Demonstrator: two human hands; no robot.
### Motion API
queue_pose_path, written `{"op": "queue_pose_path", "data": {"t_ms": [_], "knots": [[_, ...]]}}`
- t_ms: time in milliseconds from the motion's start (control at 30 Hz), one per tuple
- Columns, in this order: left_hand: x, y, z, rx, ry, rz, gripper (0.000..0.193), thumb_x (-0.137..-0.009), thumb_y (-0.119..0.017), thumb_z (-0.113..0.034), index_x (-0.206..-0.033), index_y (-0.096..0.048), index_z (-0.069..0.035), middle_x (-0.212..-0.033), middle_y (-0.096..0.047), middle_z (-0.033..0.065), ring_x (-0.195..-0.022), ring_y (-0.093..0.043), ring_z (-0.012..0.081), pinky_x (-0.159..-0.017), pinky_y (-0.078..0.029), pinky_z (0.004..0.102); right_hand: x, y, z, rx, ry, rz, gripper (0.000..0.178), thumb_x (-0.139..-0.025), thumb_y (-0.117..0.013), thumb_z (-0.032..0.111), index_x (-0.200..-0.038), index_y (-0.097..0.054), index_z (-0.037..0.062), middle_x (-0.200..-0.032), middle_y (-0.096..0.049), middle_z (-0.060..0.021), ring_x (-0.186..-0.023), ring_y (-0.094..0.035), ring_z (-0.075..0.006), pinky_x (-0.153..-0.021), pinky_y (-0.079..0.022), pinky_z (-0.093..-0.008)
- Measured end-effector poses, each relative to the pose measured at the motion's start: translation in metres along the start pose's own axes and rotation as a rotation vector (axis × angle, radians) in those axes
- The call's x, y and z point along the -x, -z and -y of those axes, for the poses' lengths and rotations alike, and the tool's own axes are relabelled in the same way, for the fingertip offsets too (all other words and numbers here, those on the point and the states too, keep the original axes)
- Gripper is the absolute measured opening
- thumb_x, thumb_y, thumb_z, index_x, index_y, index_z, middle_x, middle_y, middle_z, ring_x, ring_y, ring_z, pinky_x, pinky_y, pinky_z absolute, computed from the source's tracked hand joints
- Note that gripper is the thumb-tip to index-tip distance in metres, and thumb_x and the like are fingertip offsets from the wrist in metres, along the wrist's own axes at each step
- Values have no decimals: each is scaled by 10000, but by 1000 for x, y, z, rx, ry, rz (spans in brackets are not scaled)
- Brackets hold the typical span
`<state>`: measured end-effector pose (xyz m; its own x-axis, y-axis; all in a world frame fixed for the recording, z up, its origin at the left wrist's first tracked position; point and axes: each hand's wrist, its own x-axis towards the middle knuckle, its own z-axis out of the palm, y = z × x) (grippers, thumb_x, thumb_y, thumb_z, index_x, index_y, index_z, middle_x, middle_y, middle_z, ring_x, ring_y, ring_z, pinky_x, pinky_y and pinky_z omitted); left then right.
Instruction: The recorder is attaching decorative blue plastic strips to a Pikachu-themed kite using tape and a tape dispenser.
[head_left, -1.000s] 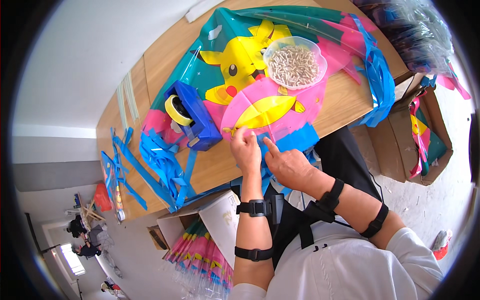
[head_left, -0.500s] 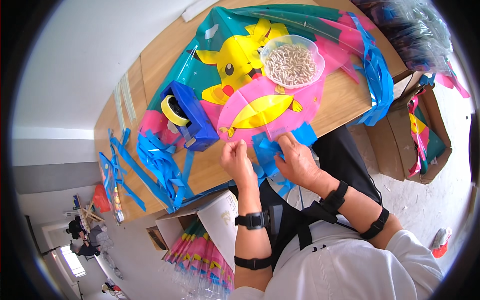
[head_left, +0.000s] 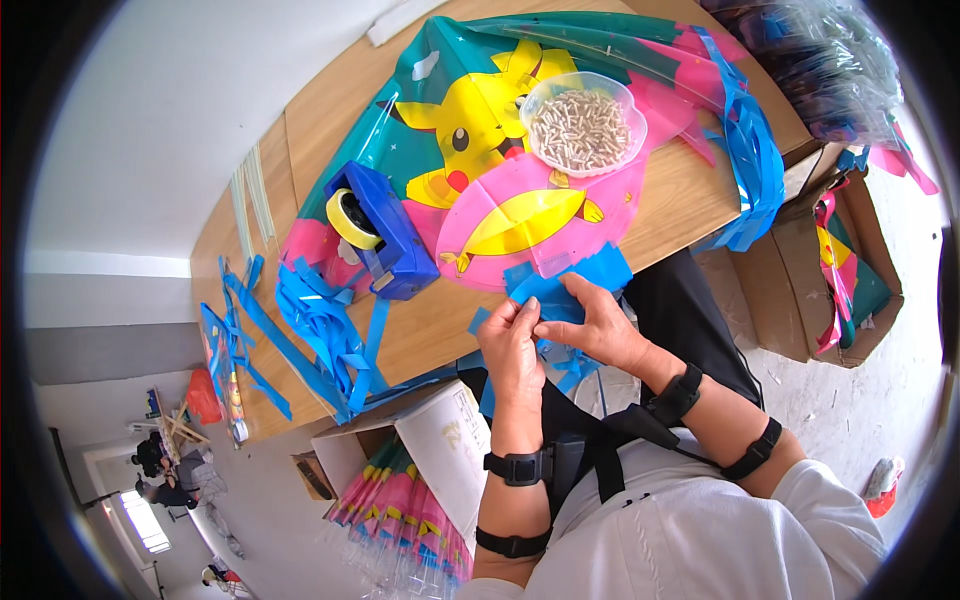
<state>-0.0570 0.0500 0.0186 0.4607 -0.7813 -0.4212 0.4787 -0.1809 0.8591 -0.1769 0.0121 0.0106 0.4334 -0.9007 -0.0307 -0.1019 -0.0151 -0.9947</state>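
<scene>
In the head view, spread over the worktop [head_left: 680, 205] up to its near edge: a printed plastic sheet [head_left: 460, 110], with blue film [head_left: 605, 268] at its near end, overhanging that edge. On the film, thumb and forefinger seemingly pinched: left hand [head_left: 515, 350]. Against it, thumb and forefinger apart: right hand [head_left: 608, 330]; cannot tell whether its grip closes on anything. Looks partway along: sheet spread, tub [head_left: 640, 122] of short tubes [head_left: 578, 130] resting on it, tape dispenser [head_left: 405, 240] toward the left end; film apparently unfinished, blue strips [head_left: 325, 310] loose near the left corner. Hidden: lower right-hand fingers, film's underside. Hard to make out: clear-wrapped bundles [head_left: 825, 70] beyond the right end.
</scene>
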Motion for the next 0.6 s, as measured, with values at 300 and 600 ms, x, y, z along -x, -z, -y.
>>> {"op": "queue_pose_path", "data": {"t_ms": [300, 600], "knots": [[-3, 9, 9, -75, -62, -49, 174, -798, -715, -73, -697, -576, -47, -620, -552, 5, -529, -492, 96, -521, -410, 229, 5, -11, -5, -534, -235, -155, 267, -861, -643, 81, -652, -478, 61, -661, -362, 90, -624, -299, -12, -494, -247, -225], [0, 2, 8, -25, -87, -101, 179, -788, -720, -69, -696, -567, -57, -635, -552, -6, -536, -484, 75, -499, -383, 212, 3, -18, -15, -585, -332, -297, 335, -876, -633, 110, -585, -471, 77, -598, -360, 99, -584, -287, -16, -482, -240, -232]]}}
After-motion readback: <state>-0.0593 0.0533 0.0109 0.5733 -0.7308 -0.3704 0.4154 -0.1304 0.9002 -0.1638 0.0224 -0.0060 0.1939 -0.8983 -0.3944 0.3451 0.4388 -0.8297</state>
